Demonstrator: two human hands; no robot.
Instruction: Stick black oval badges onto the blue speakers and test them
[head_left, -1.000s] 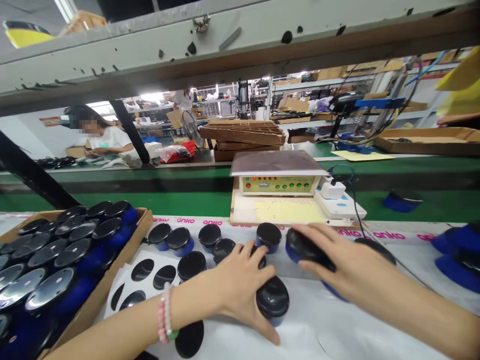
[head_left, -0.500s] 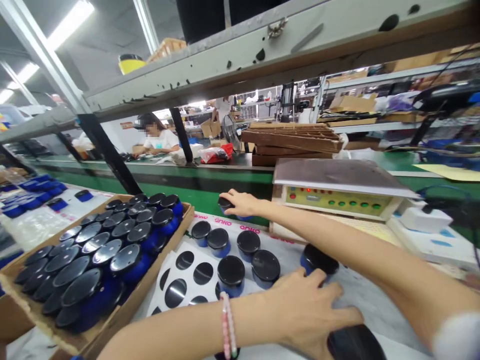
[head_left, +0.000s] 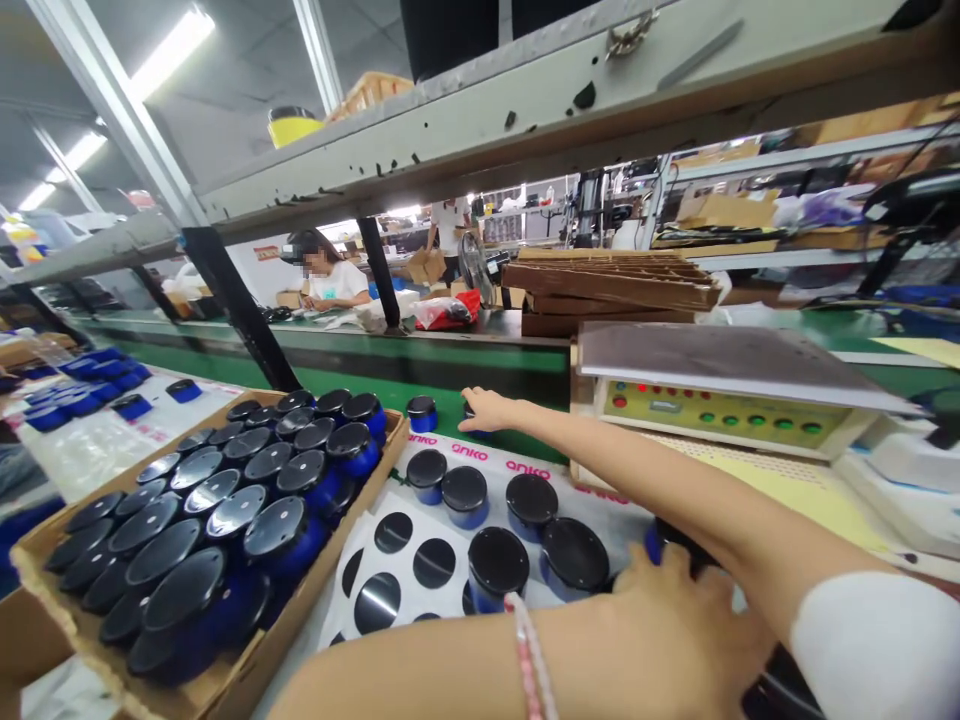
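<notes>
My right hand [head_left: 491, 410] reaches out over the green belt [head_left: 367, 385], its fingers bent around a blue round container with a black top [head_left: 481, 432], mostly hidden under it. Left of it on the belt stands a similar blue container [head_left: 421, 414], apart from my fingers. My left hand [head_left: 686, 625], with a beaded bracelet at its wrist, is smeared by motion above the near bench. Close to its fingertips is another blue container [head_left: 664, 540]; a black rounded thing [head_left: 784, 690] lies beside it. Several black-topped containers [head_left: 531, 503] stand between my arms.
A cardboard tray [head_left: 390, 455] full of black-topped containers sits at left, beside a white sheet of round black stickers [head_left: 433, 563]. A control box [head_left: 720, 405] with lit buttons stands at right. A metal shelf [head_left: 480, 130] crosses overhead. Across the belt sits a person [head_left: 337, 282].
My right hand has let go of one container, which now stands on the belt to its left. My left hand has moved right and nearer to me. The view has shifted slightly.
</notes>
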